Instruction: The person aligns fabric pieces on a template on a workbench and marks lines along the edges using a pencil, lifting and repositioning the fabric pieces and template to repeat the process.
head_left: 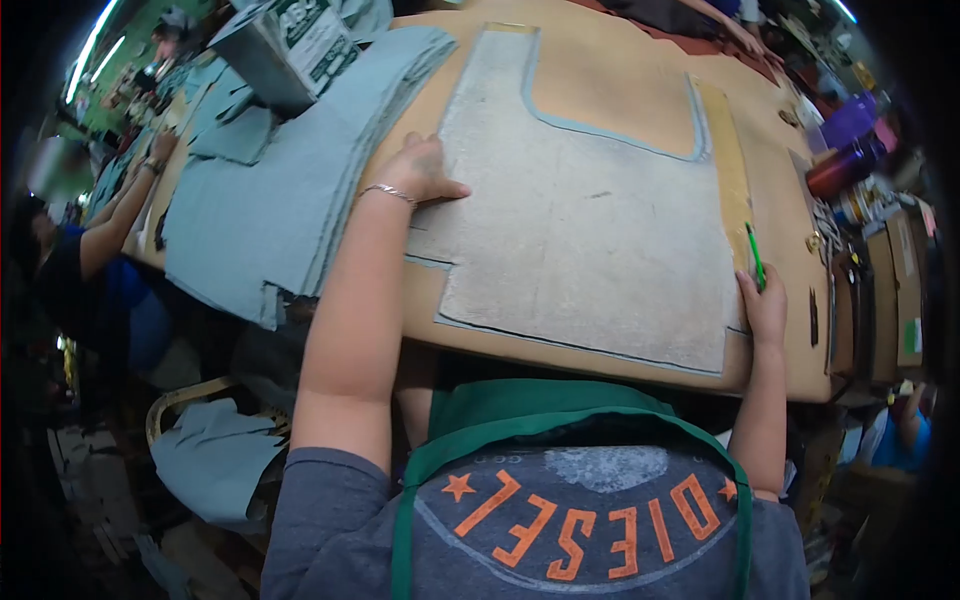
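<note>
A grey pattern template (590,240), edged in places with yellow tape, lies flat on the tan table. Blue-grey fabric (640,137) shows from under its curved cut-out and along its lower edge. My left hand (420,170) is bent over the template's left edge, thumb stretched onto its surface; the fingertips are partly hidden. By the lower right edge, my right hand (765,305) is closed around a green pen (754,255), which points up and away. To the left of my left arm lies a stack of cut blue-grey fabric (270,200).
A metal tin (275,60) stands on the stack. At the right are a dark red bottle (845,170), cardboard boxes (905,280) and a thin dark tool (814,318). Another person's arm (125,220) is at the left, another person's hand (742,38) at the far side.
</note>
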The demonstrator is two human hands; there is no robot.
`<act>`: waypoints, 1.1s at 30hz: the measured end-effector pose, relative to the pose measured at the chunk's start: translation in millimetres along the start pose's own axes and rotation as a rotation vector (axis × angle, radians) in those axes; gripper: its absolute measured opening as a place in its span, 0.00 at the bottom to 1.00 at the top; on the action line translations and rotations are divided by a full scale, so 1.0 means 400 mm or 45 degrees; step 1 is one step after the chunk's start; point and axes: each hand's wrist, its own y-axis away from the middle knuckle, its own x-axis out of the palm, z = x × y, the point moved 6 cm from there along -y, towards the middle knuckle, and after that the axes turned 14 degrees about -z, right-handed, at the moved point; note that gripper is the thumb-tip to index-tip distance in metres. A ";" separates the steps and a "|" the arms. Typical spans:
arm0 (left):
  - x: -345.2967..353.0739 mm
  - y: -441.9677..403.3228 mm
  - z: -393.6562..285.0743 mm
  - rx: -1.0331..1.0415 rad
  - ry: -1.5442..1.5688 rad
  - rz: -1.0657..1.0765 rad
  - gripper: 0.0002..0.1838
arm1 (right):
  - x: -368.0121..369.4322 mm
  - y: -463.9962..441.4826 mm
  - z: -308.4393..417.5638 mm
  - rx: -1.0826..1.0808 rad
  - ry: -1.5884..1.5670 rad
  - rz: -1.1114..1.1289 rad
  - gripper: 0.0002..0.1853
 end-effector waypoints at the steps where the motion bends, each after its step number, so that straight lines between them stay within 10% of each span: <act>1: 0.009 -0.005 0.009 0.038 -0.021 -0.013 0.44 | -0.004 -0.004 0.003 0.023 0.020 0.009 0.23; 8: -0.013 -0.008 -0.018 0.267 0.098 -0.095 0.36 | 0.010 -0.029 -0.068 0.102 -0.239 0.238 0.24; 22: 0.020 -0.007 0.038 0.150 0.234 -0.135 0.49 | 0.016 -0.010 -0.077 0.220 -0.362 0.339 0.22; 28: -0.028 0.019 -0.027 0.241 -0.047 -0.171 0.32 | -0.001 -0.013 -0.079 0.074 -0.299 0.276 0.26; 33: -0.043 0.091 0.047 0.193 0.205 -0.574 0.38 | -0.009 -0.024 -0.091 0.197 -0.446 0.114 0.21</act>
